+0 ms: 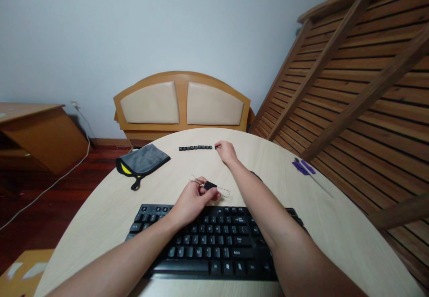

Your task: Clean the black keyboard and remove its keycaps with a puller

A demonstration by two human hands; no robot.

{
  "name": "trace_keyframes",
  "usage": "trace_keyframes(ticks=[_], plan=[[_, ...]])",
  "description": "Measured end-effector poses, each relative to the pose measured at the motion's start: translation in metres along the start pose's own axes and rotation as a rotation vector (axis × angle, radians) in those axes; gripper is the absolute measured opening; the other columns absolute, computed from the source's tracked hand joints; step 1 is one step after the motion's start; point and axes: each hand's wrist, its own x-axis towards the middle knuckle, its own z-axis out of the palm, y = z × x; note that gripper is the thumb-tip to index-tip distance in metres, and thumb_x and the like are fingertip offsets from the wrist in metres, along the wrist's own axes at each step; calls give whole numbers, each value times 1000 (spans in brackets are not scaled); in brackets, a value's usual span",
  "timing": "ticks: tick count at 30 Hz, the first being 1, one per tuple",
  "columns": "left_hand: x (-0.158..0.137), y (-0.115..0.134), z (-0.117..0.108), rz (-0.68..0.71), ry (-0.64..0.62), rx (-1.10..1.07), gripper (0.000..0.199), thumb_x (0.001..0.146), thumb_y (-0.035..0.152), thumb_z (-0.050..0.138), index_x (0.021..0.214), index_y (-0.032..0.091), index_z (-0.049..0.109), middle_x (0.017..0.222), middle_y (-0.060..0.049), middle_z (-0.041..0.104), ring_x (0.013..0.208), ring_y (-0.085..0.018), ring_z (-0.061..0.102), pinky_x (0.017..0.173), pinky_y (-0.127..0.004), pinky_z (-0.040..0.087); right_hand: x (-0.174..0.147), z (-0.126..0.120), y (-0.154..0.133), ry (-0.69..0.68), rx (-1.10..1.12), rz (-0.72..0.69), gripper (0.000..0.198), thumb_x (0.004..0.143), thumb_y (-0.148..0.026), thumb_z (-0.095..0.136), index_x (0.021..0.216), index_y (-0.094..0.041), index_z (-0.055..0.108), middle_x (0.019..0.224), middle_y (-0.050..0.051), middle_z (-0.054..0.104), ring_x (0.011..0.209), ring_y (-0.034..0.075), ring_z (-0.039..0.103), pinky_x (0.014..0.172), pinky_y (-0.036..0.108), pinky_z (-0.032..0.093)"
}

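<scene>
My left hand (191, 201) is closed around the black handle of a wire keycap puller (210, 185), whose thin wire loops stick out on both sides. It hovers over the top edge of a black keyboard (181, 268). Farther off, my right hand (228, 153) pinches a small black keycap (217, 147) at the right end of a straight row of keycaps (195, 147). Whether this keycap touches the table is hard to tell. My forearms hide parts of the keyboard, and its top row shows gaps between keys.
A folded grey cloth (144, 160) with black edging and a yellow patch lies at the left of the round table (110, 230). Purple pieces and a thin rod (320, 184) lie at the right. Partly hidden behind my right forearm is a dark object (256, 176).
</scene>
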Motion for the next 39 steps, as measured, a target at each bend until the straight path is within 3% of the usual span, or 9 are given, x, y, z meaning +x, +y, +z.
trace_keyframes(ticks=[8, 19, 23, 27, 31, 34, 39], plan=[[0, 0, 0, 18, -7, -7, 32, 84, 42, 76, 81, 17, 56, 77, -8, 78, 62, -15, 69, 55, -22, 45, 2, 13, 3, 31, 53, -59, 31, 99, -36, 61, 125, -20, 62, 128, 10, 63, 106, 23, 65, 90, 44, 56], [-2, 6, 2, -3, -18, -54, 30, 82, 39, 77, 81, 17, 57, 77, -7, 78, 75, -20, 75, 71, -28, 56, 0, 12, -1, 33, 70, -72, 31, 99, -36, 61, 125, -19, 62, 128, 10, 63, 106, 23, 65, 90, 44, 56], [-2, 7, 1, 7, -24, -40, 28, 84, 38, 75, 80, 18, 57, 80, -7, 78, 77, -20, 75, 72, -30, 56, -3, 0, -5, 3, 55, -66, 33, 99, -36, 62, 127, -19, 61, 129, 10, 62, 107, 23, 64, 90, 45, 56], [-3, 6, 2, 17, -42, -63, 27, 85, 36, 75, 80, 18, 55, 88, -10, 79, 81, -20, 75, 72, -30, 57, -14, -29, -5, -90, 21, -68, 36, 98, -36, 63, 128, -18, 60, 128, 10, 62, 107, 24, 65, 89, 45, 57], [-2, 4, 3, 13, -34, -59, 25, 87, 34, 73, 83, 18, 55, 93, -12, 79, 83, -21, 75, 69, -29, 55, -52, -60, 0, -185, -8, -121, 34, 97, -35, 65, 126, -17, 62, 125, 9, 65, 104, 23, 66, 90, 45, 56], [-2, 4, 3, 30, -44, -2, 20, 89, 33, 71, 85, 16, 60, 93, -13, 78, 83, -21, 75, 70, -31, 55, -99, -80, 2, -198, -11, -183, 38, 87, -22, 74, 123, -15, 66, 119, 12, 71, 98, 22, 69, 92, 37, 53], [-4, 4, 4, 76, -67, 2, 20, 90, 36, 69, 88, 17, 63, 89, -9, 77, 82, -21, 72, 76, -34, 55, -172, -101, -2, -204, 45, -279, 17, 94, -24, 61, 103, -19, 74, 104, 7, 77, 96, 21, 70, 87, 31, 50]])
